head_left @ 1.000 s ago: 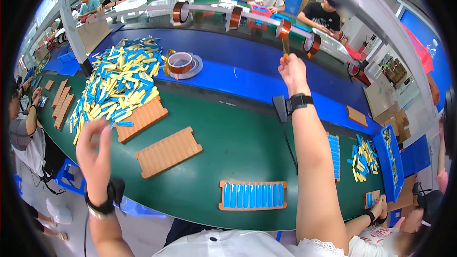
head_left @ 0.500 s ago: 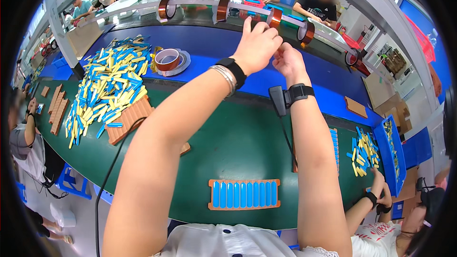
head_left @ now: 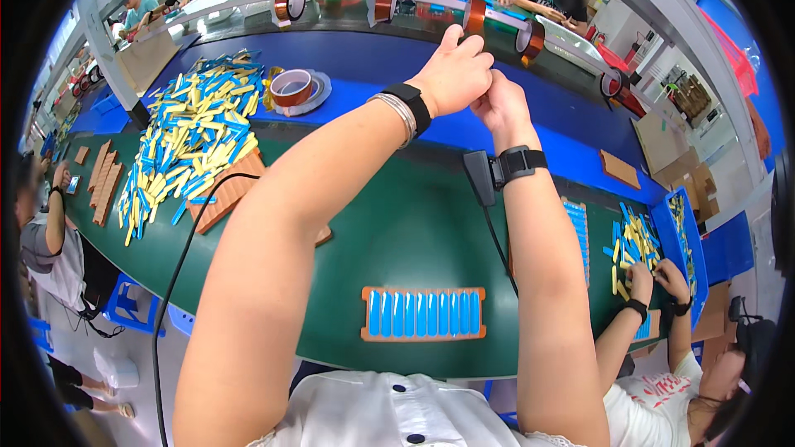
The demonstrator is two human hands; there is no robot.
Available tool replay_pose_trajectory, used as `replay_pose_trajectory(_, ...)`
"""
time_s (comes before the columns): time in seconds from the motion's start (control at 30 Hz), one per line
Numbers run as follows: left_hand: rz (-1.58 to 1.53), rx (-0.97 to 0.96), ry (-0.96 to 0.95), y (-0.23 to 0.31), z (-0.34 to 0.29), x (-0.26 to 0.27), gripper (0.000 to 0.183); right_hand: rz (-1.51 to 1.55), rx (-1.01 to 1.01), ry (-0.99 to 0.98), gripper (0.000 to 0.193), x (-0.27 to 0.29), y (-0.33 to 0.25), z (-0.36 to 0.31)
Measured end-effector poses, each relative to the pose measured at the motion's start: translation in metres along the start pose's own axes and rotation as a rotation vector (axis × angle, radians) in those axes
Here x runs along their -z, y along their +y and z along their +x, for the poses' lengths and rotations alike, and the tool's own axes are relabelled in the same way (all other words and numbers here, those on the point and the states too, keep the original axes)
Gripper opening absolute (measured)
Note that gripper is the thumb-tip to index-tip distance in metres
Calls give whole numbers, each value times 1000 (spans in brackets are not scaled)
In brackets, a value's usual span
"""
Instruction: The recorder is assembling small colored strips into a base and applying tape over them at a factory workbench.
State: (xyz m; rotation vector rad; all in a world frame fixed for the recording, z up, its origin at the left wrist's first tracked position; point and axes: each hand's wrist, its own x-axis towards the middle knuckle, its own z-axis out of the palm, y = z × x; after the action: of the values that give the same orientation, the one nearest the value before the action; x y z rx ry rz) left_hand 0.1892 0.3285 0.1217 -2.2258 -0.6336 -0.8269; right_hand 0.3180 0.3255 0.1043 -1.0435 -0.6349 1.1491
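Both my arms reach up and forward to a rail of tape rolls. My left hand (head_left: 454, 76) is closed just below an amber tape roll (head_left: 474, 16), its fingers bent. Against it, fingertips meeting, my right hand (head_left: 503, 104) is closed in a pinch. Whatever lies between the fingers is too small or hidden to make out. Nearer to me, an orange-brown grooved tray (head_left: 364, 314) lies on the green table, with several blue strips (head_left: 421, 314) side by side in it. Another tray of blue strips (head_left: 577, 219) shows partly behind my right forearm.
A heap of blue and yellow strips (head_left: 195, 124) covers the table's left, beside an orange-brown block (head_left: 228, 203). A wide tape roll (head_left: 291, 88) stands behind it. At right, a co-worker's hands (head_left: 642, 281) work near loose strips and a blue bin (head_left: 691, 257). A black cable (head_left: 170, 323) crosses my left arm.
My hands stay together below the tape roll, shifted slightly. The view has tilted a little, so the tray sits higher. The co-worker's hands at right have moved apart, over the loose strips.
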Motion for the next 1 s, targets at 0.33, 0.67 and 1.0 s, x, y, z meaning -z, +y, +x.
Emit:
replay_pose_trajectory(0.33, -163, -135, 42, 80, -72, 145, 7, -156, 23, -94, 22, 42, 4, -200)
replay_pose_trajectory(0.67, -380, 46, 110, 233, -215, 284, 12, -51, 36, -182, 10, 120, 95, -446)
replay_pose_trajectory(1.0, -345, 177, 71, 238, -228, 290, 14, -1005, 720, -114, 60, 121, 70, -455)
